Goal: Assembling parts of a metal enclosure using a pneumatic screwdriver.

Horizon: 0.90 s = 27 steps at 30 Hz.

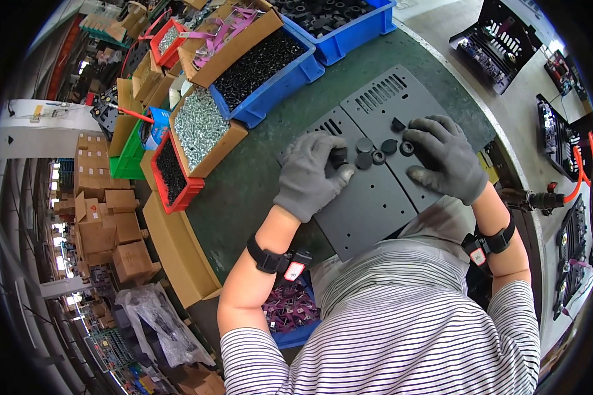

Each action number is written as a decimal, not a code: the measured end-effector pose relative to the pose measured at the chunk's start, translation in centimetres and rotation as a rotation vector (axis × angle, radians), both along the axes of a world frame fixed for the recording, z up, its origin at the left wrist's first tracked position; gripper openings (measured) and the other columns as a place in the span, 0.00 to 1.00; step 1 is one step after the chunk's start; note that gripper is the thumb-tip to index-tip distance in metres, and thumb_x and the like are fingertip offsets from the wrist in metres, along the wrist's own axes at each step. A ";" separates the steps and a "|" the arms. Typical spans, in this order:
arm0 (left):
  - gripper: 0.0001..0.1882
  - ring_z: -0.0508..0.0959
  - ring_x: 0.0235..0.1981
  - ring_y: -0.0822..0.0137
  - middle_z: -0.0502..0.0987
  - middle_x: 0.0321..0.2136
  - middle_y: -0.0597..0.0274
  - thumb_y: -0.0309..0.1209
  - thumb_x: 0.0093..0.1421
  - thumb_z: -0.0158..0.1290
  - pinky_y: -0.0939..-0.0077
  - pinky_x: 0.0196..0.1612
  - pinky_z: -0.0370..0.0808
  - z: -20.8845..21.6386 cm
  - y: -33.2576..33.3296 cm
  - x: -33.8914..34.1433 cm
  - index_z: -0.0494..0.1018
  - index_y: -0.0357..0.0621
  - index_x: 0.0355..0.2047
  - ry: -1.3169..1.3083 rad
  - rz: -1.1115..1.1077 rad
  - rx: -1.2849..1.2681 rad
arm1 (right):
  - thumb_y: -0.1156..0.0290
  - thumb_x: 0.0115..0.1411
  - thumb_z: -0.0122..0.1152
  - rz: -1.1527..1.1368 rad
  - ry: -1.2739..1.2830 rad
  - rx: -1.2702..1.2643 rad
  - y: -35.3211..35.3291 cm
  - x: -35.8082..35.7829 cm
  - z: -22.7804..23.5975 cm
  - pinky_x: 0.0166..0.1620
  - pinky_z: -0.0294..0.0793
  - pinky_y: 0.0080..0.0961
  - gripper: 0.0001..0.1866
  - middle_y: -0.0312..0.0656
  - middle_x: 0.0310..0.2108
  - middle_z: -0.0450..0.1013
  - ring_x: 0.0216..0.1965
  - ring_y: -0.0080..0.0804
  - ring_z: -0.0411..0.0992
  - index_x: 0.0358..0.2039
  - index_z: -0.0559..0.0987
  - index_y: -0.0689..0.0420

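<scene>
A dark grey metal panel [369,204] with slots and small holes lies on the green bench in front of me, a seam running across it. Several round black rubber feet [364,160] are grouped on its middle, some showing a ringed hole. My left hand [313,174], in a grey glove, is closed at the panel's left part, with a black foot [338,155] between thumb and fingers, partly hidden. My right hand [448,158], gloved too, rests over the panel's right part. Its thumb and fingers are apart, fingertips close to a ringed foot [407,148].
Beyond the panel stand blue bins [260,95] of black parts. To the left are a carton [234,141] of silvery screws and a red bin [191,194] of black screws. Opened black housings [494,49] sit on the right-hand surface. A cordless-looking black tool [537,199] lies near my right forearm.
</scene>
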<state>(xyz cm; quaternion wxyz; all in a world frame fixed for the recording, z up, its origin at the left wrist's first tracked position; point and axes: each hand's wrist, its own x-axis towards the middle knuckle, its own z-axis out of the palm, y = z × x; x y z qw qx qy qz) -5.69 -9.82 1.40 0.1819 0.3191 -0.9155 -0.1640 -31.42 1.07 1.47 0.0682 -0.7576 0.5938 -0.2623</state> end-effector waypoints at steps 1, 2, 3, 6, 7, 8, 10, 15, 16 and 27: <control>0.24 0.69 0.47 0.53 0.70 0.43 0.55 0.36 0.42 0.61 0.59 0.52 0.64 0.0 -0.2 0.3 0.70 0.47 0.41 -0.011 0.023 0.068 | 0.60 0.43 0.64 -0.007 -0.004 0.001 0.0 -0.1 -0.1 0.53 0.64 0.39 0.29 0.44 0.47 0.67 0.50 0.47 0.63 0.48 0.71 0.53; 0.25 0.70 0.46 0.54 0.70 0.43 0.56 0.36 0.43 0.60 0.60 0.51 0.65 0.0 -0.2 0.4 0.69 0.47 0.43 -0.025 0.012 0.045 | 0.63 0.43 0.64 -0.010 -0.034 0.008 0.0 -0.2 -0.2 0.52 0.64 0.39 0.27 0.44 0.46 0.67 0.50 0.47 0.63 0.46 0.72 0.53; 0.25 0.70 0.46 0.54 0.70 0.43 0.56 0.36 0.43 0.60 0.60 0.51 0.65 0.0 -0.1 0.3 0.69 0.47 0.43 -0.027 0.006 0.046 | 0.65 0.43 0.63 -0.013 -0.063 0.015 0.0 -0.3 -0.3 0.52 0.64 0.39 0.24 0.44 0.45 0.68 0.49 0.46 0.63 0.44 0.73 0.54; 0.27 0.69 0.49 0.53 0.70 0.45 0.57 0.32 0.43 0.58 0.60 0.53 0.64 1.1 0.5 -0.6 0.68 0.48 0.47 -0.019 -0.015 -0.073 | 0.67 0.44 0.61 -0.027 -0.057 -0.011 0.0 -0.2 -0.3 0.52 0.65 0.39 0.22 0.43 0.44 0.69 0.49 0.46 0.64 0.43 0.74 0.54; 0.28 0.67 0.51 0.53 0.69 0.47 0.57 0.30 0.43 0.56 0.60 0.54 0.63 1.2 0.5 -1.1 0.67 0.49 0.49 -0.009 -0.051 -0.086 | 0.67 0.44 0.61 -0.025 -0.057 -0.012 -0.1 -0.2 -0.2 0.52 0.65 0.39 0.22 0.43 0.44 0.69 0.49 0.46 0.64 0.43 0.74 0.54; 0.30 0.66 0.53 0.53 0.68 0.48 0.57 0.28 0.43 0.54 0.60 0.55 0.62 1.3 0.6 -1.6 0.66 0.50 0.50 0.002 -0.087 -0.099 | 0.67 0.44 0.61 -0.026 -0.061 -0.015 0.0 -0.1 -0.1 0.52 0.65 0.39 0.22 0.44 0.44 0.69 0.48 0.46 0.64 0.43 0.74 0.54; 0.30 0.65 0.54 0.53 0.67 0.50 0.57 0.27 0.43 0.53 0.59 0.56 0.60 1.3 0.4 -2.3 0.66 0.51 0.51 -0.063 -0.149 -0.141 | 0.66 0.44 0.61 -0.026 -0.062 -0.018 0.0 0.0 0.0 0.51 0.65 0.39 0.22 0.44 0.44 0.69 0.48 0.46 0.64 0.43 0.74 0.54; 0.24 0.65 0.54 0.55 0.69 0.48 0.59 0.29 0.44 0.52 0.58 0.55 0.61 1.1 -0.3 -2.8 0.71 0.53 0.45 -0.183 -0.214 -0.105 | 0.66 0.44 0.61 -0.046 -0.052 -0.001 0.2 0.0 -0.2 0.51 0.65 0.38 0.21 0.44 0.44 0.69 0.48 0.46 0.64 0.42 0.74 0.54; 0.24 0.65 0.54 0.55 0.69 0.48 0.59 0.29 0.44 0.52 0.58 0.55 0.61 1.2 -0.4 -2.5 0.71 0.53 0.45 -0.181 -0.217 -0.107 | 0.66 0.44 0.61 -0.049 -0.051 -0.002 0.3 0.0 -0.1 0.51 0.65 0.38 0.21 0.44 0.44 0.69 0.48 0.46 0.64 0.42 0.74 0.54; 0.17 0.68 0.51 0.54 0.72 0.43 0.63 0.42 0.46 0.60 0.60 0.50 0.66 1.0 0.6 -0.5 0.76 0.54 0.36 -0.040 -0.082 -0.350 | 0.72 0.49 0.58 -0.112 -0.429 0.124 -1.0 -1.6 0.5 0.41 0.70 0.34 0.15 0.44 0.38 0.71 0.37 0.42 0.71 0.40 0.74 0.57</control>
